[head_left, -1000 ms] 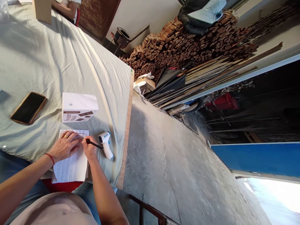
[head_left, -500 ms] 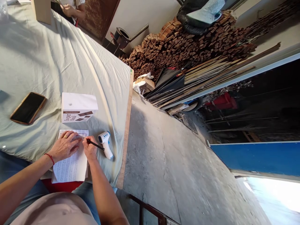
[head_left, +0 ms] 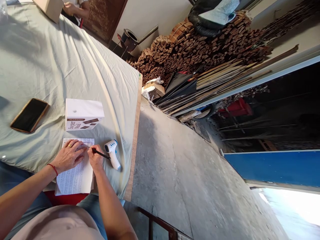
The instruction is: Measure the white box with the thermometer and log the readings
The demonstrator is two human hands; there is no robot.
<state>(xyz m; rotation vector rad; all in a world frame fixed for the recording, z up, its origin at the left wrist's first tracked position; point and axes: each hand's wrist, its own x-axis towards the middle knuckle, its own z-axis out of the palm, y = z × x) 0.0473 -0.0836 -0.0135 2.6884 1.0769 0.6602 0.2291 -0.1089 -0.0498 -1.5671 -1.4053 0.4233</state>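
At the near side of the cloth-covered bench (head_left: 82, 66), a handwritten sheet (head_left: 82, 180) lies with its long axis running from the person's lap toward the white Super Meal box (head_left: 84, 113). The right hand (head_left: 95, 158) overlaps its right edge, fingers closed around a black pen (head_left: 102, 154). That pen slants across the page's long axis: its writing end points left and away from the person, toward the upper part of the sheet, while its tail reaches right, toward the infrared thermometer (head_left: 113, 155). Whether the tip meets the paper is hidden by the fingers. The left hand (head_left: 71, 155) rests on the sheet's upper left, palm down, fingers loosely spread and gripping nothing; its fingertips come just beside the right hand, which is nearer the thermometer.
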